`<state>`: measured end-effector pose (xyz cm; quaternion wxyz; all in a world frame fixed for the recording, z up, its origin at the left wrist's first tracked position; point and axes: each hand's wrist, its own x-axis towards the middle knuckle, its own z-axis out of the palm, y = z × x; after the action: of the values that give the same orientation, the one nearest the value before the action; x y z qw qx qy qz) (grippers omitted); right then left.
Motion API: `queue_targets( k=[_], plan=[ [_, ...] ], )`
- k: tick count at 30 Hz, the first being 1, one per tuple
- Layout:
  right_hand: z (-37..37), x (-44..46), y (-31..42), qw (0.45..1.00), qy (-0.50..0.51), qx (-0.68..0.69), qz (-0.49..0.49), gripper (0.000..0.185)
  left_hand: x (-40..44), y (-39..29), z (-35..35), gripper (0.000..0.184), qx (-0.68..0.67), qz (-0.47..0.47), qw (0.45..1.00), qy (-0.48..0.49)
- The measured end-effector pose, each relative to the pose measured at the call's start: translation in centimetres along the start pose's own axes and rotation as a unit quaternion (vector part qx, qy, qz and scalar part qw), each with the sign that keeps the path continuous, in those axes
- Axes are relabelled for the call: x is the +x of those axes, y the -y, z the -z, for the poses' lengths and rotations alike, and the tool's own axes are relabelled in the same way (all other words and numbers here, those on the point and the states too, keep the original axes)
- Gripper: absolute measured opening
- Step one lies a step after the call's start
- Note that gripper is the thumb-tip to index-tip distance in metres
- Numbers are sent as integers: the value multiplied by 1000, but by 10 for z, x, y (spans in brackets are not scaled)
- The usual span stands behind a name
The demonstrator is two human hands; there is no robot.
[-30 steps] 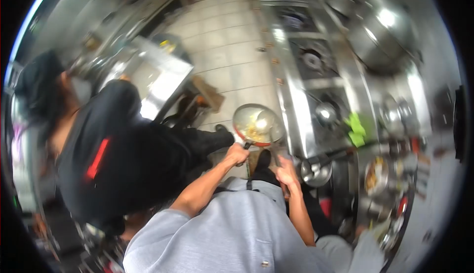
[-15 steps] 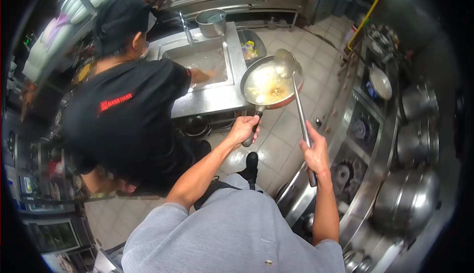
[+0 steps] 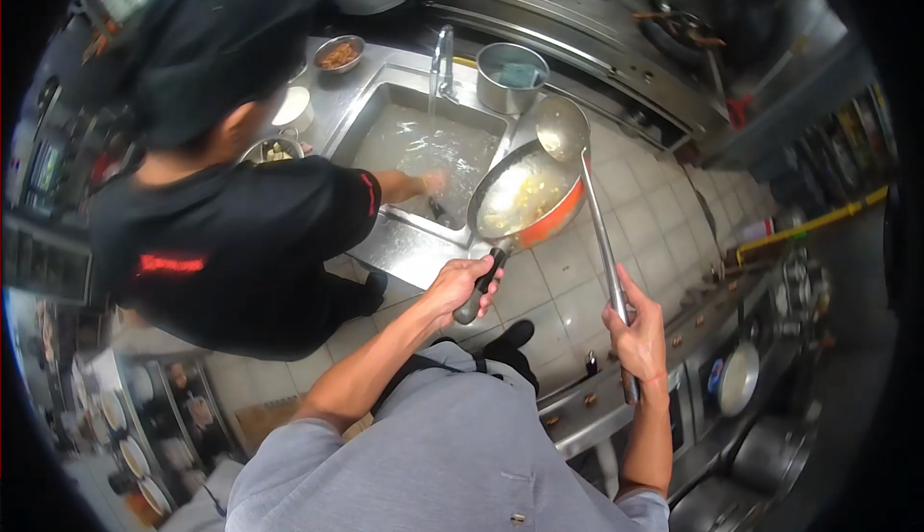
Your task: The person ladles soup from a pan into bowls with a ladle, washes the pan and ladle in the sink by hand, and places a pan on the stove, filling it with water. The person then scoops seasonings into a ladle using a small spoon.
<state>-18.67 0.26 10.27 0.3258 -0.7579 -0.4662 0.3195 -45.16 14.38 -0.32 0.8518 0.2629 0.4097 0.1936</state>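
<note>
I see the left hand (image 3: 466, 287) clamped on the frying pan (image 3: 499, 183), mid-frame, the right hand (image 3: 639, 337) round the ladle (image 3: 605, 238); overtilting could slop food (image 3: 528, 189) onto the co-worker's forearm (image 3: 404, 185), upper centre.

At 1 o'clock on the pan (image 3: 494, 207), the ladle (image 3: 603, 233) covers some of the edge; the yellowish food bits (image 3: 527, 190) inside are too small to name. The left hand (image 3: 460, 288) hides part of the pan's handle (image 3: 469, 311), the right hand (image 3: 639, 336) part of the ladle's. A co-worker's hand (image 3: 436, 183) blurs at 11 o'clock; red lettering (image 3: 171, 263) at 9 o'clock is unreadable. The bottom edge cuts off the grey shirt (image 3: 423, 455) at 6 o'clock.
</note>
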Motion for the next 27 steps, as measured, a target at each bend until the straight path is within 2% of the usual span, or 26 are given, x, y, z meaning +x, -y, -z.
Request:
queue_targets(
  k=[2, 6, 13, 17, 21, 24, 27],
  plan=[
    [29, 33, -7, 995, 60, 80, -25, 68, 3, -7, -21, 36, -13, -13, 999, -40],
    [97, 80, -50, 977, 165, 132, 3, 68, 2, 19, -84, 34, -35, -41, 990, -133],
    [175, 186, -87, 939, 310, 127, 75, 65, 42, 18, -154, 33, -102, -54, 966, -233],
    [186, 213, -98, 911, 371, 149, 102, 64, 35, 10, -158, 31, -131, -58, 957, -253],
    [178, 239, -85, 893, 404, 158, 118, 64, 50, -1, -115, 34, -174, -91, 953, -231],
    [142, 262, -59, 890, 411, 147, 136, 64, 69, -24, -38, 32, -296, -29, 937, -183],
    [117, 274, -43, 891, 415, 124, 139, 62, 100, -37, 28, 28, -291, 3, 938, -188]
  ],
)
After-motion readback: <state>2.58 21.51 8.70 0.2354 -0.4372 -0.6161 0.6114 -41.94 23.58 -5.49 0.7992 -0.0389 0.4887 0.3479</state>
